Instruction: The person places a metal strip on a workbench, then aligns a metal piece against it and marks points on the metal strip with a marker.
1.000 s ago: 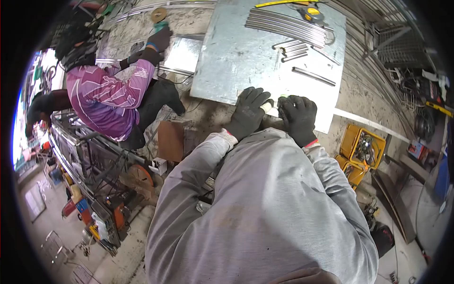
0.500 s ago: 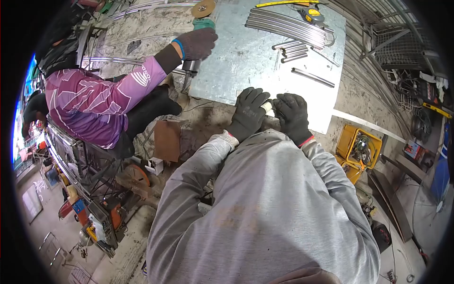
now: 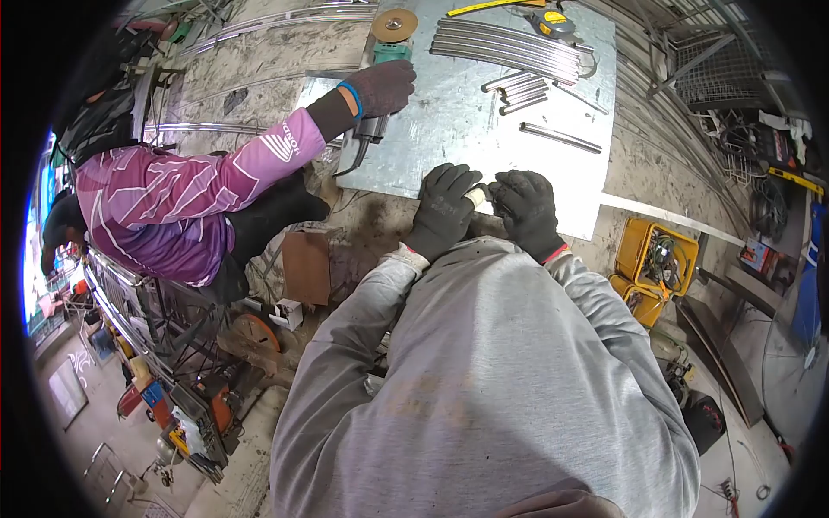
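Note:
Both of my hands wear dark gloves and meet at the near edge of a shiny metal sheet (image 3: 397, 168). My left hand (image 3: 445, 207) is closed, with a small pale, rounded piece (image 3: 475, 197) at its thumb side. Curled fingers of my right hand (image 3: 527, 210) are close beside that piece; what they grip is hidden. Beyond my hands lies a single metal tube (image 3: 560, 138). Several short tubes (image 3: 523, 91) and a row of longer tubes (image 3: 509, 47) rest farther back on the sheet.
At left, a co-worker's gloved hand (image 3: 380, 88) holds an angle grinder (image 3: 391, 53) with a brown disc. A tape measure (image 3: 553, 23) sits at the back. A yellow case (image 3: 656, 259) is on the right, and a brown board (image 3: 306, 268) stands left of my arms.
The co-worker's hand and grinder have shifted right over the sheet. My view has shifted slightly, while my hands stay together in nearly the same pose.

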### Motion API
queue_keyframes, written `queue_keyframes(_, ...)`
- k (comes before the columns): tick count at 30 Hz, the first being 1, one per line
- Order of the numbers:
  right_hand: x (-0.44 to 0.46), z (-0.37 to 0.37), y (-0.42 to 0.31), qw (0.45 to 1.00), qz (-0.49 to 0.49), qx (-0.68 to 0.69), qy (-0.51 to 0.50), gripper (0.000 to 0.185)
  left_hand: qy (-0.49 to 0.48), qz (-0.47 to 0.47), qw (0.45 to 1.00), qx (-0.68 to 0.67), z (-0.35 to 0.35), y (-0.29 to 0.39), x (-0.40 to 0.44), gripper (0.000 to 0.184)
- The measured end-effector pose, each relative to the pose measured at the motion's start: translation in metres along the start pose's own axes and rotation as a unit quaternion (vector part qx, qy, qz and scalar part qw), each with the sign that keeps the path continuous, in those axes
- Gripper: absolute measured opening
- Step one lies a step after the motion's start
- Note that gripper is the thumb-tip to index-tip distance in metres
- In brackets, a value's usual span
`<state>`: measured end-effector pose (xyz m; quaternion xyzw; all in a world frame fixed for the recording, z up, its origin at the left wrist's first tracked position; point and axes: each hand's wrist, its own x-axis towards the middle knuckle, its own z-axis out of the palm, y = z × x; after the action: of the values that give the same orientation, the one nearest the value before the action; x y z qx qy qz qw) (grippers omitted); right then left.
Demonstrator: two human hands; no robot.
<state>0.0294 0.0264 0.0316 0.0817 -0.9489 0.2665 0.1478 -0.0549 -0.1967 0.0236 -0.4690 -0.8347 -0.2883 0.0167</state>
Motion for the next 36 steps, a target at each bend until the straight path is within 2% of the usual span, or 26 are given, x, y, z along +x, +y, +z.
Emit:
queue_keyframes(1,-0.002,0.0,0.0,1.0,0.002,0.0,0.0,0.044,-0.002,0.001,1.0,-0.001,0.0,0.0,0.0,0.046)
queue_keyframes(3,0.002,-0.005,-0.003,1.0,-0.005,0.005,0.015,0.039,0.024,0.021,0.999,0.016,0.001,-0.003,0.004,0.035)
queue_keyframes(7,0.0,-0.003,-0.003,1.0,-0.008,-0.007,0.02,0.034,-0.003,0.02,1.0,0.017,-0.003,-0.006,-0.003,0.043)
queue_keyframes(11,-0.001,0.0,-0.001,0.999,-0.014,-0.009,0.036,0.03,0.129,-0.138,0.982,-0.008,-0.027,-0.012,-0.015,0.044)
queue_keyframes(13,-0.002,0.0,-0.001,0.999,-0.021,-0.013,0.044,0.029,0.161,-0.2,0.966,0.024,-0.04,-0.011,-0.031,0.053)
queue_keyframes(14,-0.002,0.0,-0.002,0.999,-0.011,-0.01,0.035,0.027,0.137,-0.215,0.966,0.038,-0.041,-0.018,-0.04,0.06)
queue_keyframes(17,0.001,-0.002,-0.005,1.0,-0.008,-0.013,0.022,0.026,0.091,-0.178,0.977,0.072,-0.043,-0.028,-0.056,0.06)
queue_keyframes(23,0.011,-0.006,-0.012,1.0,-0.006,-0.011,0.013,0.025,0.047,-0.231,0.97,0.059,-0.059,-0.011,-0.043,0.062)
queue_keyframes(27,0.012,-0.007,-0.017,0.999,-0.004,-0.03,0.023,0.026,0.057,-0.223,0.971,0.06,-0.051,-0.017,-0.048,0.06)
queue_keyframes(29,0.011,-0.003,-0.013,0.999,-0.003,-0.028,0.019,0.026,0.115,-0.182,0.974,0.073,-0.041,-0.026,-0.05,0.06)
queue_keyframes(36,0.011,-0.001,-0.014,0.999,0.014,-0.035,0.009,0.022,0.133,-0.173,0.974,0.066,-0.032,-0.033,-0.055,0.058)
